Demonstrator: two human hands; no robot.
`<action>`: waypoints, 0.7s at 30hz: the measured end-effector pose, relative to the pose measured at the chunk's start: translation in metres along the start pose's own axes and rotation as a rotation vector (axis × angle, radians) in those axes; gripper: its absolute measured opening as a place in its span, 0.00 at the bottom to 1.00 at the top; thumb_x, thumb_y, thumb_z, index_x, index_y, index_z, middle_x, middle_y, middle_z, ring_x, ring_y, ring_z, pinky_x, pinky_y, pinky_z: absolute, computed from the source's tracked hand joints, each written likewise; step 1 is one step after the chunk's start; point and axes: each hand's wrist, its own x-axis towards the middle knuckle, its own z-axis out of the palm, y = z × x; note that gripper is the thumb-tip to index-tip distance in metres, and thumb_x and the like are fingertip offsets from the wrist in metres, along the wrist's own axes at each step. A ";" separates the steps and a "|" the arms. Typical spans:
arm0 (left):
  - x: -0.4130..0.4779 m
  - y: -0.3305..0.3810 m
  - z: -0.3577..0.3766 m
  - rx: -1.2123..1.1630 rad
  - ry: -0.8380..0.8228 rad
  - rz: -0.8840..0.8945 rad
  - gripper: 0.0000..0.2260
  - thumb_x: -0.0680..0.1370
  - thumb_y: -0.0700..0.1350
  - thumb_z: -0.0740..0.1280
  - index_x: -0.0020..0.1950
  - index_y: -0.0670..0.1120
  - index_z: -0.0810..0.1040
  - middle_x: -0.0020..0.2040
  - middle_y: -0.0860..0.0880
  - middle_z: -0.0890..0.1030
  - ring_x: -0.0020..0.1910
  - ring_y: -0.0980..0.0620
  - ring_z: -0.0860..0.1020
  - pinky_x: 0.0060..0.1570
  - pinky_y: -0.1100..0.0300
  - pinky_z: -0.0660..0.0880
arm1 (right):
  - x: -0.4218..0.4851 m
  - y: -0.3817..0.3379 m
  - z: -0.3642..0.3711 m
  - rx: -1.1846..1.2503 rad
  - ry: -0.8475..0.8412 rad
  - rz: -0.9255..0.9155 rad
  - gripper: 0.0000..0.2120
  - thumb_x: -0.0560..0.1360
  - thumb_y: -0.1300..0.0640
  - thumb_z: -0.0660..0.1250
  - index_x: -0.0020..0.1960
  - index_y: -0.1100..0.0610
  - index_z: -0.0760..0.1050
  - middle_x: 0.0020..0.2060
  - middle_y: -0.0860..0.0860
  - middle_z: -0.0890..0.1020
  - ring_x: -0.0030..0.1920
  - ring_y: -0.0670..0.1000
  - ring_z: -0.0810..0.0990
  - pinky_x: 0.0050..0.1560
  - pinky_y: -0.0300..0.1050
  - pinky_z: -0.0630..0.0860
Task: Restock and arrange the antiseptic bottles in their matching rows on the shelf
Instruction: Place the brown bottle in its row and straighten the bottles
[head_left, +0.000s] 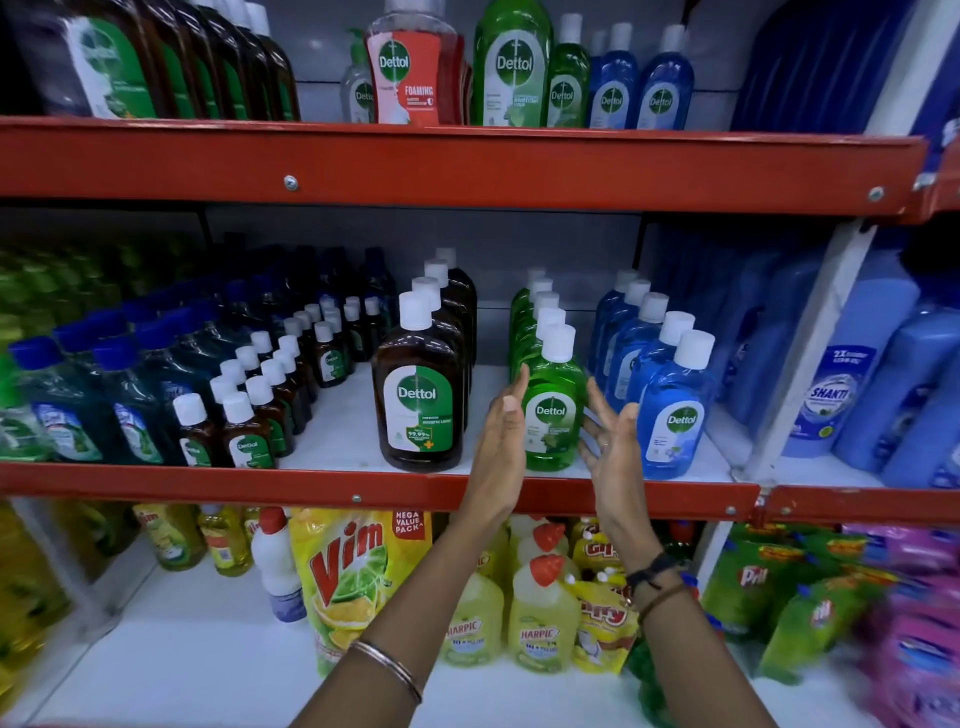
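Observation:
On the middle shelf (363, 486) stand rows of antiseptic bottles with white caps: a brown row (418, 395), a green row (553, 410) and a blue row (672, 415), each running front to back. My left hand (501, 436) is flat and open at the left side of the front green bottle. My right hand (610, 441) is open at that bottle's right side, between the green and blue rows. Both palms face the bottle; neither hand grips it. Small brown bottles (247, 441) fill rows further left.
The top shelf (467, 161) carries larger brown, red, green and blue bottles. Dark teal bottles (67, 415) stand at the far left, pale blue jugs (852, 395) at the right. Below are yellow pouches (353, 577) and yellow cleaner bottles (540, 618).

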 end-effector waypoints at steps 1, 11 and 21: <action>0.000 -0.002 0.000 -0.010 -0.004 0.001 0.31 0.68 0.80 0.45 0.69 0.73 0.59 0.74 0.63 0.60 0.75 0.58 0.61 0.75 0.45 0.62 | 0.000 -0.001 -0.001 0.006 -0.003 0.000 0.48 0.57 0.16 0.49 0.70 0.41 0.65 0.68 0.44 0.69 0.62 0.36 0.70 0.57 0.30 0.70; 0.000 -0.007 0.007 0.022 0.107 0.006 0.29 0.69 0.79 0.44 0.67 0.74 0.62 0.67 0.73 0.63 0.73 0.60 0.63 0.74 0.44 0.64 | -0.002 -0.002 -0.011 -0.047 -0.068 -0.002 0.38 0.60 0.18 0.49 0.66 0.33 0.63 0.69 0.42 0.67 0.68 0.44 0.69 0.65 0.35 0.68; -0.019 0.009 0.095 0.030 0.035 0.345 0.20 0.82 0.58 0.50 0.72 0.57 0.67 0.73 0.60 0.67 0.75 0.59 0.63 0.74 0.58 0.61 | -0.003 -0.004 -0.096 -0.023 0.359 -0.277 0.26 0.77 0.37 0.48 0.71 0.46 0.65 0.73 0.50 0.68 0.73 0.47 0.66 0.72 0.47 0.65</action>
